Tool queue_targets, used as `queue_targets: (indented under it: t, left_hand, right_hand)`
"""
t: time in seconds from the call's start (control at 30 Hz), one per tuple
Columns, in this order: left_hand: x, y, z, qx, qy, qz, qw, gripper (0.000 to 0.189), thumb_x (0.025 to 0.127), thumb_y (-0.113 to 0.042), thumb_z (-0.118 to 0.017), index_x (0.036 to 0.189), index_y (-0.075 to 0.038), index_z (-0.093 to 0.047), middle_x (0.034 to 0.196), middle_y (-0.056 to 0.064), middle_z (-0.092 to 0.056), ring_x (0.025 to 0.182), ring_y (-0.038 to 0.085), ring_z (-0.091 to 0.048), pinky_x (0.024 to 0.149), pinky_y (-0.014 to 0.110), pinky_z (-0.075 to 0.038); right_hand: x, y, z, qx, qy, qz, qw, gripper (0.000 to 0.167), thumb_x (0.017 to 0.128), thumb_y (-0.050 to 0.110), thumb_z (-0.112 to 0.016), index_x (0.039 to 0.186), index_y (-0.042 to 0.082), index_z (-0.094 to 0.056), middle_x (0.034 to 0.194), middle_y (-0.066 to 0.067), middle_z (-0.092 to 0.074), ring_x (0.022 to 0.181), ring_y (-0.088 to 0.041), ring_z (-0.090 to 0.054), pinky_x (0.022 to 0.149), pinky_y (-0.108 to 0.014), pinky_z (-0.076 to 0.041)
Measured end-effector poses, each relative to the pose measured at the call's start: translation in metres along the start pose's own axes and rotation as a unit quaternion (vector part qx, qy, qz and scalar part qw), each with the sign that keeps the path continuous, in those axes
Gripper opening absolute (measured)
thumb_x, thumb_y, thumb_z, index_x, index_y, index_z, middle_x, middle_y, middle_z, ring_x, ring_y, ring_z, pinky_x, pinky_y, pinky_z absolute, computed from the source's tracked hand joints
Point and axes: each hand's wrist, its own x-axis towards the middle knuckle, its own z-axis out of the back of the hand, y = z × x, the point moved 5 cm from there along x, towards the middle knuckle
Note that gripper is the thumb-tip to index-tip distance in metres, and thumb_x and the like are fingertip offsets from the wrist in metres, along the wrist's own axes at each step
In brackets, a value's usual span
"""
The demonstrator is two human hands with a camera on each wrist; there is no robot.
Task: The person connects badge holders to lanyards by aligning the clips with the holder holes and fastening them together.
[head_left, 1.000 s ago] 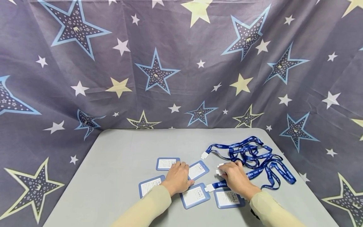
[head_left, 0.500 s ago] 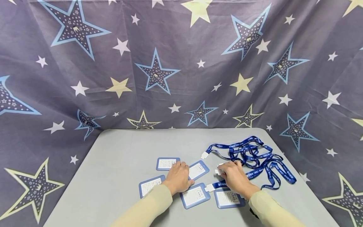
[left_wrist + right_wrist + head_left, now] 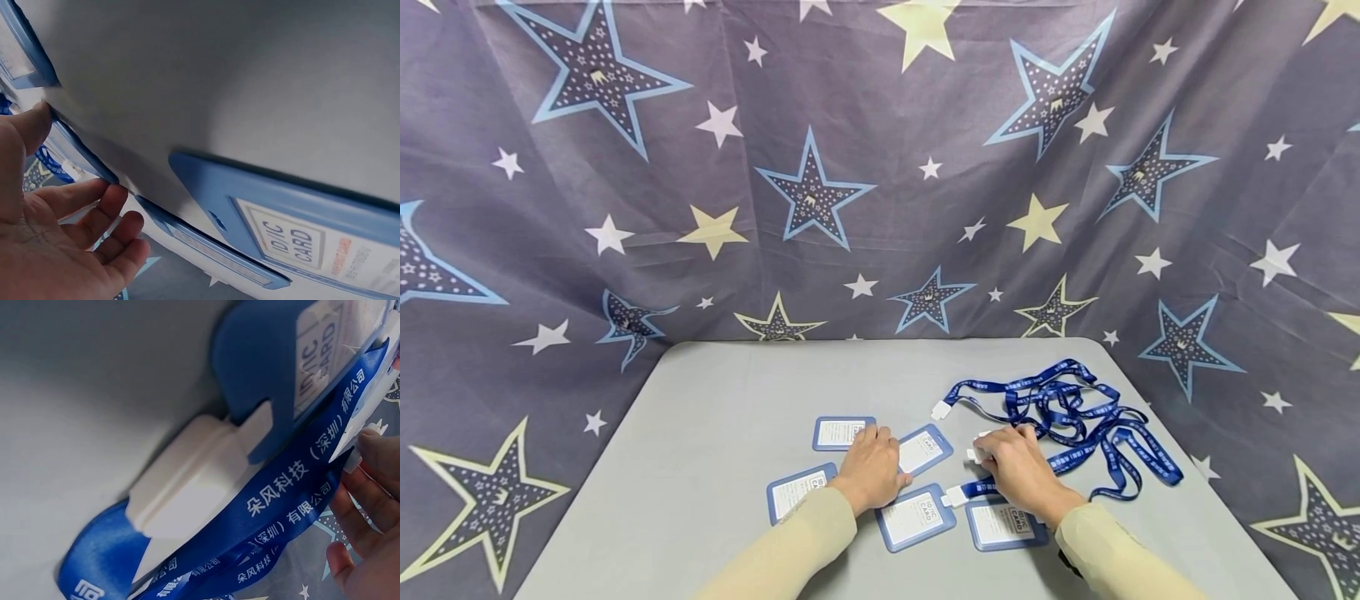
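My left hand (image 3: 871, 471) grips a blue-framed card holder (image 3: 925, 450) by its near edge. Thumb and index finger sit at two of its corners in the left wrist view, where the holder (image 3: 78, 150) shows edge-on. My right hand (image 3: 1021, 468) pinches a white plastic lanyard clip (image 3: 974, 455), a short gap from that holder's slotted end. Its blue printed strap (image 3: 300, 469) runs below the fingers in the right wrist view. Closer to me, another card holder (image 3: 917, 518) has a white clip (image 3: 955, 497) at its slotted end.
Two more card holders (image 3: 842, 433) (image 3: 797, 492) lie left of my left hand. Another card holder (image 3: 1006, 527) lies under my right wrist. Tangled blue lanyards (image 3: 1067, 408) cover the right side of the grey table (image 3: 722, 408), one with a loose white clip (image 3: 941, 410). A starry cloth (image 3: 880, 167) hangs behind.
The clip in my right hand has shifted slightly left, toward the card holder in my left hand. My left hand stays almost still.
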Motion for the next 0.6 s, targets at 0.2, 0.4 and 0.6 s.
queue_targets:
  t: [0.2, 0.4, 0.6]
  left_hand:
    - [0.0007, 0.0003, -0.0006, 0.005, 0.001, -0.003, 1.0000, 0.058, 0.087, -0.051, -0.076, 0.113, 0.000, -0.070, 0.099, 0.007, -0.056, 0.103, 0.026, -0.049, 0.105, 0.044, -0.043]
    - [0.0012, -0.0002, -0.0008, 0.010, 0.007, -0.010, 0.9999, 0.055, 0.086, -0.047, -0.078, 0.115, -0.001, -0.070, 0.100, 0.006, -0.056, 0.103, 0.026, -0.048, 0.104, 0.043, -0.043]
    - [0.0005, -0.0017, -0.0020, 0.011, 0.007, -0.014, 0.9998, 0.056, 0.085, -0.046, -0.080, 0.117, -0.001, -0.070, 0.100, 0.004, -0.056, 0.098, 0.023, -0.046, 0.101, 0.041, -0.043]
  right_hand:
    - [0.0009, 0.0002, 0.0000, -0.002, -0.006, 0.000, 1.0000, 0.031, 0.076, 0.000, -0.085, 0.104, 0.010, -0.076, 0.105, -0.006, -0.077, 0.101, -0.025, -0.067, 0.093, -0.048, -0.040]
    - [0.0016, 0.0006, 0.0000, -0.005, -0.006, 0.001, 1.0000, 0.032, 0.075, -0.001, -0.085, 0.104, 0.009, -0.076, 0.105, -0.007, -0.076, 0.101, -0.027, -0.068, 0.096, -0.052, -0.040]
    - [0.0023, 0.0002, -0.0019, -0.001, 0.007, -0.005, 1.0000, 0.030, 0.076, -0.002, -0.084, 0.103, 0.010, -0.076, 0.104, -0.005, -0.076, 0.101, -0.025, -0.067, 0.094, -0.050, -0.038]
